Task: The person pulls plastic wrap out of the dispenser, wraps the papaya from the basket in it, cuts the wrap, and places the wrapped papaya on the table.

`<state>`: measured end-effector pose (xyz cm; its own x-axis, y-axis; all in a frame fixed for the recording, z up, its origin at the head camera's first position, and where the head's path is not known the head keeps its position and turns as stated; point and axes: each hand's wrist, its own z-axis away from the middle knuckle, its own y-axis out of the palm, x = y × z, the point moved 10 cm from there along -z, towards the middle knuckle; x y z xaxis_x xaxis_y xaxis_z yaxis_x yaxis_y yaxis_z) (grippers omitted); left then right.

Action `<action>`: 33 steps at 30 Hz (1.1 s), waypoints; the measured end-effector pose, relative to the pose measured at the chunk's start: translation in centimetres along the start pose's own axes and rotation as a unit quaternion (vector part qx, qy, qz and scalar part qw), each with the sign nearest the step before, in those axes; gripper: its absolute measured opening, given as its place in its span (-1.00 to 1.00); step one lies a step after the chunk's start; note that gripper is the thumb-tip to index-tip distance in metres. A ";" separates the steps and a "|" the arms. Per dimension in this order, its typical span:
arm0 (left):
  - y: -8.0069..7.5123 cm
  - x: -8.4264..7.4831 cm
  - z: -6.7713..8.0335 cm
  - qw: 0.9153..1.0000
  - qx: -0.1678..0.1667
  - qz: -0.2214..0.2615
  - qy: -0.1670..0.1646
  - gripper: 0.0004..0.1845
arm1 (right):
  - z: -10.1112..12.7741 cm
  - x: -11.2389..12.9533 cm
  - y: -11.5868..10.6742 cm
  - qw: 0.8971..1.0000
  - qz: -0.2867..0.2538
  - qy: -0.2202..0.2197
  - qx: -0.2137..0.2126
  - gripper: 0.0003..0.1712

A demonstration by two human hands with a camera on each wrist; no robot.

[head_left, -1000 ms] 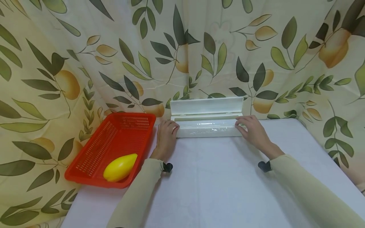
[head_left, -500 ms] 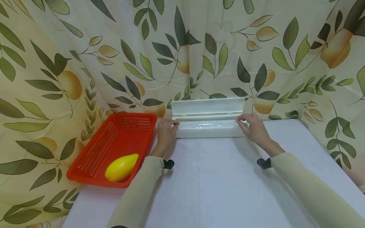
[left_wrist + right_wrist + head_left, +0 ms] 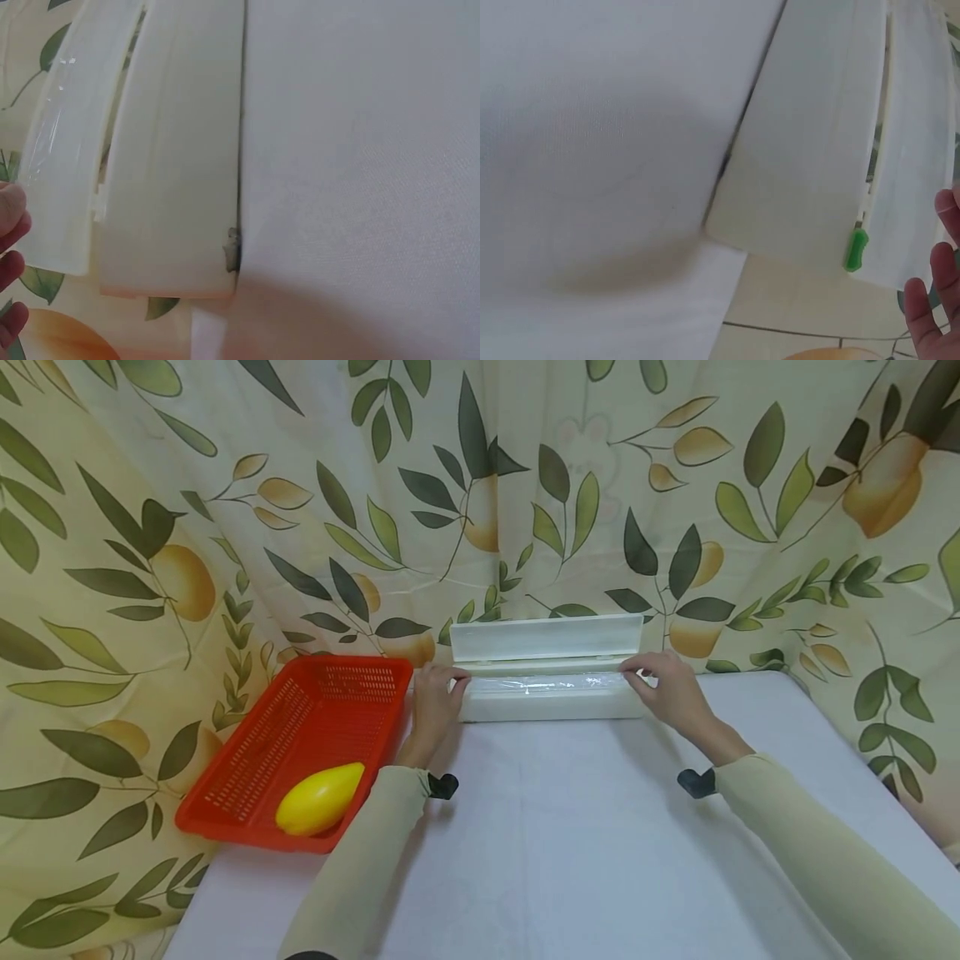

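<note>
A long white cling film dispenser stands at the back of the table, its lid raised behind it. Clear, shiny cling film stretches across its top. My left hand pinches the film's left corner between thumb and forefinger. At the opposite corner my right hand does the same, its other fingers bent loosely. The right wrist view shows a green slide cutter at the dispenser's right end. In the left wrist view, only fingertips show at the picture's edge.
To the left sits a red perforated basket with a yellow mango-shaped fruit inside. White cloth covers the table. A leaf-and-fruit patterned curtain hangs right behind the dispenser and along the left side.
Both hands have risen slightly and moved back, drawing the cling film's edge up from the front of the dispenser. The basket and fruit stay put.
</note>
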<state>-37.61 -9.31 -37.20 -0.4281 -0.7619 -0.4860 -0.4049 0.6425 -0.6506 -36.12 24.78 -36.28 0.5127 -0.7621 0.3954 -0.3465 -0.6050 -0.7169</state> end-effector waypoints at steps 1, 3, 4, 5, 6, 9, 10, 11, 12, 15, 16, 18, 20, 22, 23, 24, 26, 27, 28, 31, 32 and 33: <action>-0.1 -0.1 -0.1 1.000 -0.002 -0.002 0.000 -0.78 | 0.0 0.0 -0.1 1.000 0.000 -0.001 0.000 -0.83; -0.3 -0.2 -0.2 1.000 -0.004 -0.006 -0.002 -0.79 | 0.0 0.0 -0.3 1.000 0.000 0.003 -0.001 -0.85; -0.4 -0.3 -0.2 1.000 -0.003 -0.007 -0.005 -0.80 | 0.0 -0.1 -0.3 1.000 0.000 0.006 0.000 -0.86; -0.5 -0.2 -0.3 1.000 -0.002 -0.009 -0.008 -0.80 | 0.0 -0.2 -0.4 1.000 0.000 0.009 0.001 -0.87; -0.5 -0.2 -0.3 1.000 0.000 -0.009 -0.010 -0.81 | 0.0 -0.2 -0.4 1.000 -0.001 0.013 0.002 -0.87; -0.6 -0.1 -0.4 1.000 0.014 -0.004 -0.022 -0.81 | 0.0 -0.4 -0.7 1.000 -0.006 0.022 0.001 -0.88; -0.6 -0.1 -0.5 1.000 0.018 -0.004 -0.022 -0.81 | -0.1 -0.4 -0.8 1.000 -0.008 0.023 -0.001 -0.89; -0.6 -0.1 -0.5 1.000 0.022 -0.003 -0.021 -0.81 | -0.1 -0.4 -0.9 1.000 -0.010 0.024 -0.003 -0.89; -0.7 -0.2 -0.5 1.000 0.025 -0.001 -0.019 -0.82 | -0.2 -0.4 -1.0 1.000 -0.012 0.026 -0.004 -0.90; -0.8 -0.5 -0.7 0.999 0.033 0.003 -0.008 -0.86 | -0.4 -0.3 -1.4 0.999 -0.017 0.027 -0.004 -0.91; -0.8 -0.6 -0.7 0.999 0.035 0.003 -0.005 -0.87 | -0.5 -0.2 -1.5 0.999 -0.018 0.028 -0.003 -0.91; -0.9 -0.9 -0.8 0.999 0.038 0.004 0.000 -0.89 | -0.6 0.0 -1.7 0.999 -0.025 0.034 0.004 -0.91; -1.0 -1.0 -0.9 0.999 0.042 0.004 -0.001 -0.90 | -0.7 0.1 -1.9 0.998 -0.033 0.042 0.014 -0.89; -1.1 -1.1 -1.0 0.999 0.044 0.004 -0.002 -0.89 | -0.8 0.2 -2.1 0.998 -0.035 0.049 0.023 -0.88; -1.2 -1.2 -1.1 0.999 0.043 0.006 0.000 -0.89 | -0.8 0.2 -2.2 0.998 -0.035 0.052 0.027 -0.87; -1.3 -1.4 -1.1 0.999 0.042 0.008 0.003 -0.89 | -0.9 0.3 -2.3 0.998 -0.034 0.053 0.030 -0.87; -1.5 -1.7 -1.3 0.999 0.037 0.013 0.012 -0.89 | -1.0 0.3 -2.6 0.997 -0.028 0.057 0.034 -0.87; -1.6 -1.9 -1.4 0.999 0.034 0.014 0.017 -0.89 | -1.0 0.3 -2.7 0.997 -0.025 0.058 0.034 -0.88; -1.7 -2.0 -1.5 0.999 0.031 0.015 0.022 -0.89 | -1.1 0.3 -2.8 0.997 -0.023 0.059 0.035 -0.87; -2.0 -2.4 -1.7 0.999 0.025 0.018 0.033 -0.90 | -1.2 0.4 -3.2 0.997 -0.022 0.060 0.035 -0.87; -2.1 -2.5 -1.7 0.999 0.022 0.018 0.036 -0.90 | -1.3 0.5 -3.3 0.997 -0.022 0.059 0.033 -0.87; -2.3 -2.7 -1.7 0.999 0.019 0.019 0.039 -0.91 | -1.3 0.6 -3.5 0.998 -0.022 0.058 0.032 -0.87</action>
<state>-36.94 -8.57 -33.41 -0.5050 -0.7269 -0.4654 -0.3564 0.6667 -0.6546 -35.63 26.11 -32.78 0.4305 -0.7584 0.4893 -0.2733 -0.6262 -0.7302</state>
